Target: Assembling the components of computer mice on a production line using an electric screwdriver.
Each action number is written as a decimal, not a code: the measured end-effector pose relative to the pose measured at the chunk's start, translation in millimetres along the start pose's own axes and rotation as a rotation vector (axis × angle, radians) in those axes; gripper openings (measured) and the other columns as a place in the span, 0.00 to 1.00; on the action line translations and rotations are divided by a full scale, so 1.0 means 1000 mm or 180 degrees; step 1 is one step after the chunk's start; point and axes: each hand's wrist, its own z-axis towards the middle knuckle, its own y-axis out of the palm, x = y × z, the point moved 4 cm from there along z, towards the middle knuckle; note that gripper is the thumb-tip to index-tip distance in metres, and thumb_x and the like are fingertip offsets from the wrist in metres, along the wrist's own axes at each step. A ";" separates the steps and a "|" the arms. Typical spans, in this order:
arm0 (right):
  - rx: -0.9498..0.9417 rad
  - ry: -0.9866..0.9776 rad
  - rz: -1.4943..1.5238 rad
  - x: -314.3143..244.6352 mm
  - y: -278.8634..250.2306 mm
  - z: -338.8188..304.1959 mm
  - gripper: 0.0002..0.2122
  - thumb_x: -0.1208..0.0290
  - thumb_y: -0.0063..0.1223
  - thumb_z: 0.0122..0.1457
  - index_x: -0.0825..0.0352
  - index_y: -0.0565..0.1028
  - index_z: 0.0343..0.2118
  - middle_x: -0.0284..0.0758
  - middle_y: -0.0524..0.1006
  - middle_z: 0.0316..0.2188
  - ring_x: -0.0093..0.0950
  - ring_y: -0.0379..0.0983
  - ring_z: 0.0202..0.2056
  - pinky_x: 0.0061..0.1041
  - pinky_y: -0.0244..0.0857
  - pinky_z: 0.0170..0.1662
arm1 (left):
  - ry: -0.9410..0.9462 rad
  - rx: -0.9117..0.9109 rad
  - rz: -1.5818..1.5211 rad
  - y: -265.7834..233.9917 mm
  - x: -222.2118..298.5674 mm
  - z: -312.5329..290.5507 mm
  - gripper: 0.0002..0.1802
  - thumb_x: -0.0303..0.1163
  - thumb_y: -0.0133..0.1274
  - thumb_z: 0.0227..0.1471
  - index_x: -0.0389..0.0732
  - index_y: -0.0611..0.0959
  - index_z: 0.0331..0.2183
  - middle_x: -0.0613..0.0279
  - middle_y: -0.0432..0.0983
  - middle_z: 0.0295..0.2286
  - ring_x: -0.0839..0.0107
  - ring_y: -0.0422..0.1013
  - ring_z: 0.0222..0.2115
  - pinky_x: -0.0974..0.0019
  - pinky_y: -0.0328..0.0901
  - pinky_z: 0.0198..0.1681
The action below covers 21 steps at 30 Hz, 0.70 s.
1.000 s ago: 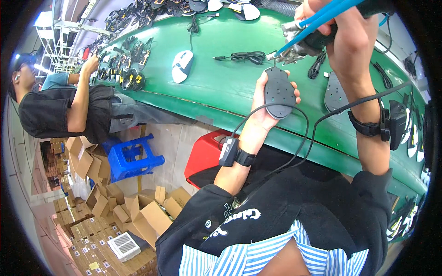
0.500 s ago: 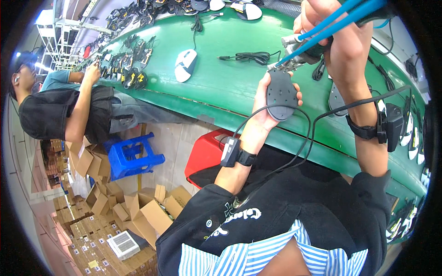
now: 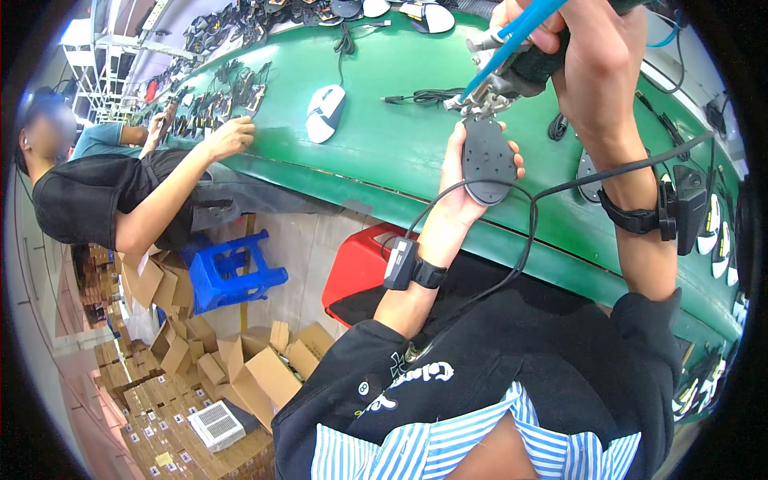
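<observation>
Cupping the dark mouse shell (image 3: 490, 164) from beneath, the left hand (image 3: 456, 206) is partly curled, its thumb along one side and its fingertips along the other. This edge grip probably serves to leave the upturned face, dotted with small holes, uncovered while the palm backs it. The right hand (image 3: 598, 60) is closed around the black grip of a tool (image 3: 491, 90), whose metal head sits at the shell's far end; whether the two touch cannot be told. Blue tubing (image 3: 516, 44) runs up from that head past the fingers.

The shell is above the near edge of the green belt (image 3: 400, 60), in front of the person's chest. Its long axis runs away from the body, across the belt, with the far end leaning very slightly left. One end points toward the tool, the rounded other toward the left wrist. Farther left, a white mouse (image 3: 326, 114) lies on the belt, and a bundled black cable (image 3: 432, 97) lies just beyond the shell.
</observation>
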 end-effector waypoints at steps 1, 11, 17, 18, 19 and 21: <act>0.0050 -0.0135 -0.0051 0.005 0.000 -0.002 0.06 0.74 0.52 0.59 0.68 0.68 0.33 0.23 0.62 0.14 0.11 0.54 0.12 0.13 0.47 0.15 | -0.0031 -0.0016 -0.0016 0.001 0.000 0.000 0.34 0.58 0.40 0.58 0.36 0.70 0.49 0.47 0.73 0.37 0.54 0.72 0.36 0.52 0.70 0.40; -0.0014 -0.0005 -0.0154 0.021 0.001 -0.006 0.06 0.74 0.55 0.57 0.69 0.69 0.32 0.25 0.65 0.14 0.12 0.56 0.12 0.13 0.50 0.15 | -0.0101 -0.0039 -0.0044 0.005 0.003 -0.002 0.34 0.59 0.40 0.58 0.37 0.70 0.49 0.47 0.73 0.36 0.55 0.72 0.36 0.53 0.71 0.40; 0.0272 -0.0333 -0.0390 -0.013 0.011 0.000 0.12 0.68 0.53 0.59 0.73 0.71 0.37 0.22 0.64 0.13 0.11 0.55 0.11 0.13 0.50 0.14 | 0.0152 0.0058 0.0216 0.002 0.005 0.000 0.33 0.57 0.38 0.59 0.37 0.70 0.49 0.48 0.74 0.36 0.55 0.72 0.37 0.51 0.69 0.44; -0.0118 0.0115 -0.0512 -0.030 0.015 0.008 0.13 0.68 0.53 0.58 0.75 0.72 0.38 0.22 0.63 0.13 0.12 0.55 0.11 0.13 0.50 0.14 | 0.0164 0.0068 0.0217 0.001 0.006 -0.002 0.33 0.57 0.38 0.59 0.37 0.70 0.49 0.48 0.74 0.36 0.55 0.72 0.37 0.51 0.69 0.44; 0.0218 -0.0168 -0.0652 -0.025 0.021 0.004 0.13 0.68 0.53 0.58 0.75 0.72 0.38 0.23 0.63 0.12 0.13 0.57 0.11 0.14 0.52 0.14 | 0.0232 0.0067 0.0112 0.001 0.008 -0.003 0.32 0.56 0.38 0.60 0.37 0.71 0.49 0.49 0.74 0.36 0.55 0.72 0.38 0.51 0.68 0.47; 0.0444 -0.0170 -0.0404 -0.023 0.025 0.000 0.12 0.70 0.53 0.57 0.75 0.72 0.37 0.24 0.64 0.12 0.15 0.60 0.12 0.16 0.57 0.14 | 0.0281 0.0039 0.0003 0.003 0.009 -0.001 0.31 0.55 0.38 0.60 0.37 0.72 0.49 0.49 0.74 0.37 0.55 0.72 0.38 0.50 0.67 0.49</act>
